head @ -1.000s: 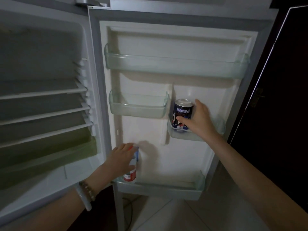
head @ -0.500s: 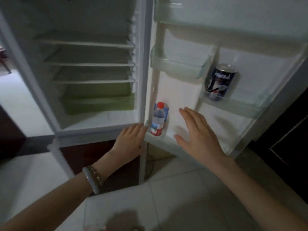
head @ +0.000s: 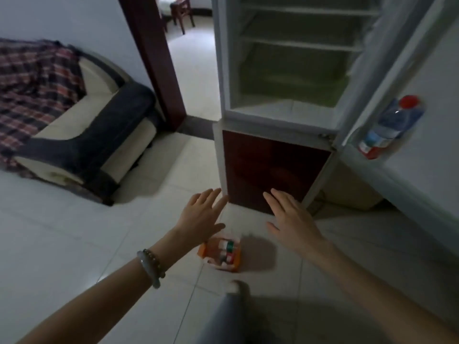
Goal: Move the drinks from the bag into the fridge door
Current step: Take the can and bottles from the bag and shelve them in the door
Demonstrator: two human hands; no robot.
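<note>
An orange bag (head: 236,260) sits on the floor tiles below my hands, open at the top, with several drinks (head: 227,248) showing red, green and white caps inside. My left hand (head: 202,216) hovers over its left edge, empty, fingers spread. My right hand (head: 290,217) hangs to the right of the bag, also empty with fingers apart. A water bottle (head: 387,127) with a red cap and red label stands in the lowest shelf of the open fridge door (head: 427,100) at the right. The can in the door is out of frame.
The open fridge (head: 293,58) with bare shelves and a dark red lower door (head: 270,167) stands ahead. A sofa (head: 82,135) with a plaid blanket is at the left. A doorway (head: 191,60) opens behind. My knee (head: 223,316) shows at the bottom.
Both hands have left the door shelves and dropped toward the floor. My view swung down and left, bringing the bag into sight and the can out of it.
</note>
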